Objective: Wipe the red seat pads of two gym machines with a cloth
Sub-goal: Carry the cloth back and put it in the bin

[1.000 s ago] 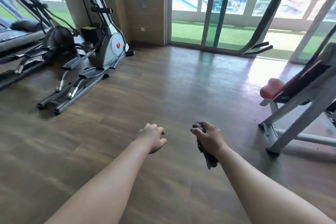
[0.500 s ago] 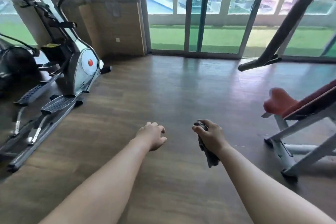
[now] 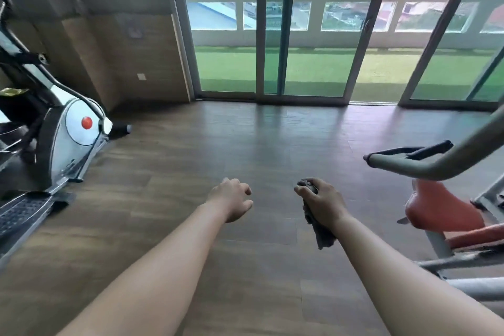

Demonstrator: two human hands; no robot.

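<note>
A grey cloth (image 3: pixel 319 229) hangs from my right hand (image 3: pixel 321 203), which is closed around its top above the wooden floor. My left hand (image 3: pixel 231 198) floats beside it, fingers curled in with nothing held. At the right edge a red seat pad (image 3: pixel 441 209) sits on a grey gym machine frame (image 3: pixel 436 247), a short way right of my right hand and apart from it. A second red pad (image 3: pixel 477 237) slopes away behind the seat. A grey handle bar (image 3: pixel 409 165) of the machine reaches over the seat.
An elliptical trainer (image 3: pixel 68 128) with black pedals stands at the left. Sliding glass doors (image 3: pixel 313 35) fill the far wall, with a lawn and balustrade outside. Wooden floor (image 3: pixel 245 139) lies between the two machines.
The view has swung right and moved forward: the elliptical slid to the left edge and the red seat came closer. Both hands keep their pose, the cloth still held.
</note>
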